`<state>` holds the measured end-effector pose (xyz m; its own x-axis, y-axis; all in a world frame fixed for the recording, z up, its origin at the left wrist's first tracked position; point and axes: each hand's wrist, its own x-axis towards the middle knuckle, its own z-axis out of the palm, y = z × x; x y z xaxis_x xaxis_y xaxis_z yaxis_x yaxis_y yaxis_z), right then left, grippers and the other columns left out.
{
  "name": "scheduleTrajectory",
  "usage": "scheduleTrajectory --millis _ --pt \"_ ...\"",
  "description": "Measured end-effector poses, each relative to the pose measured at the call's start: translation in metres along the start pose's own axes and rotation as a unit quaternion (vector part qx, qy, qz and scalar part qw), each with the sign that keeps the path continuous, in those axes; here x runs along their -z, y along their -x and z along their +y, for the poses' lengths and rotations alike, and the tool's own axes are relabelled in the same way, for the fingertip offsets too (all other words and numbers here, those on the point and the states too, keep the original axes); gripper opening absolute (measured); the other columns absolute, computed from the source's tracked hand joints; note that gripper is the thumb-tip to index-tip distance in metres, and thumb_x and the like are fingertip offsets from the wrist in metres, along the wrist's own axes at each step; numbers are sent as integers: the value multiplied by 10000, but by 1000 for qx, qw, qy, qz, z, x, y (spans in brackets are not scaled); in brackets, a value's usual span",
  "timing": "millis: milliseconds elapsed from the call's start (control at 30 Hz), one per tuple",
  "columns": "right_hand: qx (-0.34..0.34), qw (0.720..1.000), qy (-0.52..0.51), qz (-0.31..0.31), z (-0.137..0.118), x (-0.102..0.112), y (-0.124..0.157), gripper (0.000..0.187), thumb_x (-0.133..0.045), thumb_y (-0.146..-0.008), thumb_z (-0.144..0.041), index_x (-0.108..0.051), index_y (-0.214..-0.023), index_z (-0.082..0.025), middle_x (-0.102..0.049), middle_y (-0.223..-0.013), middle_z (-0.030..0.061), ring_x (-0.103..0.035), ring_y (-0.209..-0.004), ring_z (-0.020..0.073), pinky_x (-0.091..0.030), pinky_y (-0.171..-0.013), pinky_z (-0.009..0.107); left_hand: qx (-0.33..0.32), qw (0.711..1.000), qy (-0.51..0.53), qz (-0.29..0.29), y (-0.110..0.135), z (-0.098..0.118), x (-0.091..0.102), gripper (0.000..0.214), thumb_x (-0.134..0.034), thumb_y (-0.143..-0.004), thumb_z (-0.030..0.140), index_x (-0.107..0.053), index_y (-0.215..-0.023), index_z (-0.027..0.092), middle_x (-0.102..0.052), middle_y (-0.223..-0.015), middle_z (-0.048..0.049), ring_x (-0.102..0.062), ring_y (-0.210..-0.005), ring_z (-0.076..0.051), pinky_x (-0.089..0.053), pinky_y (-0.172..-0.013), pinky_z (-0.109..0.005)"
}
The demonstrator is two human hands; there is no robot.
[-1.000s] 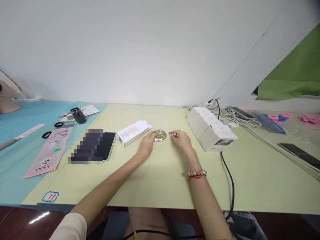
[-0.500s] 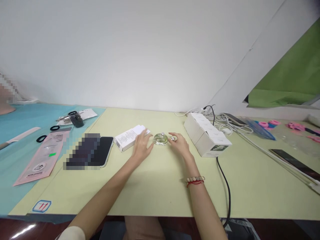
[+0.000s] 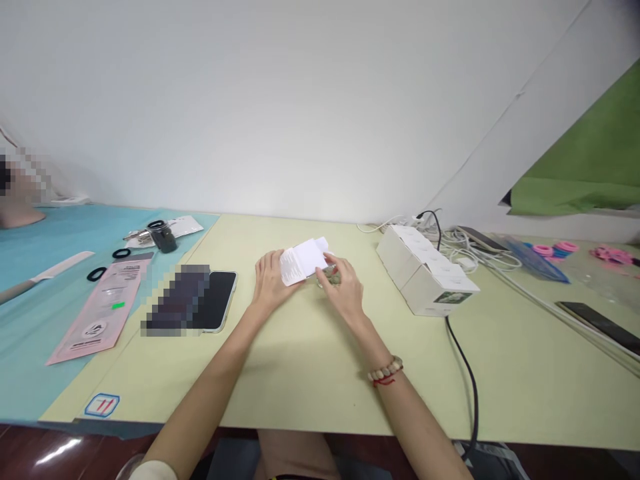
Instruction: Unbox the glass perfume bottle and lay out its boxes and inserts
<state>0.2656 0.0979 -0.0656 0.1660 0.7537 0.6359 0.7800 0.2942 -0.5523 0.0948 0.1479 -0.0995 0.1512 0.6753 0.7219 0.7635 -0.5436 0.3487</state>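
Note:
My left hand [image 3: 270, 280] is wrapped round a small white printed box [image 3: 303, 260], lifted and tilted, with its flaps open on the right. My right hand [image 3: 343, 290] is at that open end, thumb and forefinger closed on the edge of the box. Just beneath the right fingers, a rounded clear glass bottle [image 3: 327, 277] with a yellow-green tint is on the table, partly hidden by the hand and the box. The small silvery piece near the right fingers earlier cannot be made out now.
A dark-screened phone [image 3: 215, 300] lies left of my hands. A row of white boxes [image 3: 425, 273] stands to the right, with a black cable [image 3: 467, 373] and white cords around it. Further left are a pink packet [image 3: 103, 313] and a jar [image 3: 163, 237].
My left hand has picked up the white box and brought it right, over the bottle. My right hand has moved left from beside the bottle to the box's open end. The view has shifted slightly.

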Motion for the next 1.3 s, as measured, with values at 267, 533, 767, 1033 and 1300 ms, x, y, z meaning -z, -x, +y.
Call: scheduleTrajectory --millis 267,533,767,1033,1300 --pt "3 992 -101 74 9 -3 -3 278 -535 -796 -414 -587 -772 -142 -494 -986 95 -511 -879 148 -451 -593 219 -93 994 6 56 -3 -11 4 637 -543 -719 268 -249 -1263 115 -386 -1246 -168 -285 -1268 -251 -97 -1094 -479" --pt "-153 930 -223 248 28 15 -19 349 -451 -832 -466 -463 -923 -129 -425 -1017 113 -490 -851 131 -512 -642 223 42 995 1 86 -10 -29 14 687 -430 -674 44 -268 -1332 160 -169 -1420 -147 -20 -1361 -268 -36 -1071 -541" --pt "35 967 -161 194 11 10 -10 126 -501 -840 -255 -534 -917 -159 -493 -960 77 -501 -931 142 -495 -752 259 46 998 -38 24 -9 -27 14 732 -313 -706 -38 -268 -1383 234 -83 -1467 -77 -22 -1361 -267 -43 -1059 -561" --pt "250 958 -90 110 4 2 -3 211 -441 -758 -22 -566 -844 -169 -442 -1083 101 -426 -1147 210 -480 -877 379 -117 988 85 -53 -11 12 25 732 -514 -802 464 -176 -1402 214 -173 -1440 -107 -202 -1331 -206 -256 -1063 -362" --pt "256 955 -135 72 4 -2 0 202 -454 -659 -22 -577 -744 -158 -374 -1156 100 -413 -1156 232 -461 -881 386 -135 982 55 120 -10 12 19 1090 -673 -576 575 -71 -1382 157 -120 -1405 -238 -171 -1322 -322 -260 -1014 -454"
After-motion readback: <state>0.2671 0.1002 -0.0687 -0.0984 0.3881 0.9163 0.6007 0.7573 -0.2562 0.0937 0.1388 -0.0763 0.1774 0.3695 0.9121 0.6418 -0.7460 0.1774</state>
